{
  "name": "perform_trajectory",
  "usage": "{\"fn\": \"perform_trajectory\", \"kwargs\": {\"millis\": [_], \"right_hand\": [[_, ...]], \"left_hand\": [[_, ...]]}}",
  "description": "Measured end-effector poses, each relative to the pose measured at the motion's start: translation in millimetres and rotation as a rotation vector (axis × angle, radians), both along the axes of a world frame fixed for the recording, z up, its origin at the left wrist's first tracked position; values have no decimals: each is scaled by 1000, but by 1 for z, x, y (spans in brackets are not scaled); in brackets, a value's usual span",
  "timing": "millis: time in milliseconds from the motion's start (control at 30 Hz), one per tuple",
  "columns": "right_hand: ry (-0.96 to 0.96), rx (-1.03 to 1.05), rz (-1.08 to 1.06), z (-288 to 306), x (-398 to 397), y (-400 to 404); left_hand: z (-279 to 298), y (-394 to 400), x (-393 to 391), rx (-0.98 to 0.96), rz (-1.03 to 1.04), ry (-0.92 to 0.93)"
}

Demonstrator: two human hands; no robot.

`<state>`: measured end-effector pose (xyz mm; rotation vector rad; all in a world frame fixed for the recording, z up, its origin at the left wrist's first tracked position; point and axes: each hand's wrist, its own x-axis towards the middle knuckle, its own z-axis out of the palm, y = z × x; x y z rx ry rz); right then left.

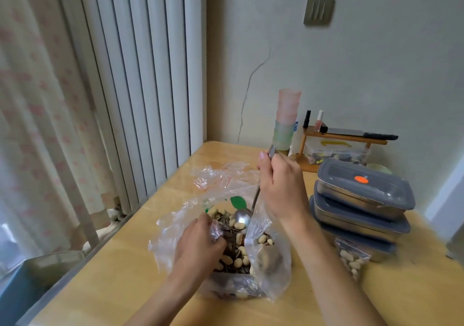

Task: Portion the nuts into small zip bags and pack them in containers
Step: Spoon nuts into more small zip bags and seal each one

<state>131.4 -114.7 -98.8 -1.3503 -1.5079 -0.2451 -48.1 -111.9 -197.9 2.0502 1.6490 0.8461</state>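
Two hands: right hand (pixel 281 187) grips steel spoon (pixel 247 211) over crinkly bag (pixel 271 263).

At the wooden table (pixel 120 275) a person's right hand (pixel 281 185) grips the handle of a metal spoon (pixel 242 216), its bowl lying on the peanuts and seeds (pixel 237 252) inside a big clear plastic bag (pixel 266 263). The left hand (pixel 200 242) pinches the bag's near rim. To the right stand stacked grey-lidded steel containers (pixel 361 200), a filled small zip bag (pixel 351 260) leaning against them.
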Motion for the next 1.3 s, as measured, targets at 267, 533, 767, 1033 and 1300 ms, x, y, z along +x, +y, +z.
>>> {"fn": "perform_trajectory", "kwargs": {"millis": [267, 533, 767, 1033, 1300], "right_hand": [[68, -140, 14, 5, 12, -2], [111, -258, 203, 10, 5, -4], [224, -380, 184, 9, 11, 4], [457, -528, 96, -3, 39, 10], [583, -497, 19, 1, 61, 10]], "left_hand": [[18, -2, -7, -154, -11, 112], [24, -1, -18, -249, -163, 362], [14, -7, 1, -147, -97, 51], [14, -2, -1, -115, -80, -115], [16, 2, -10, -242, -46, 207]]}}
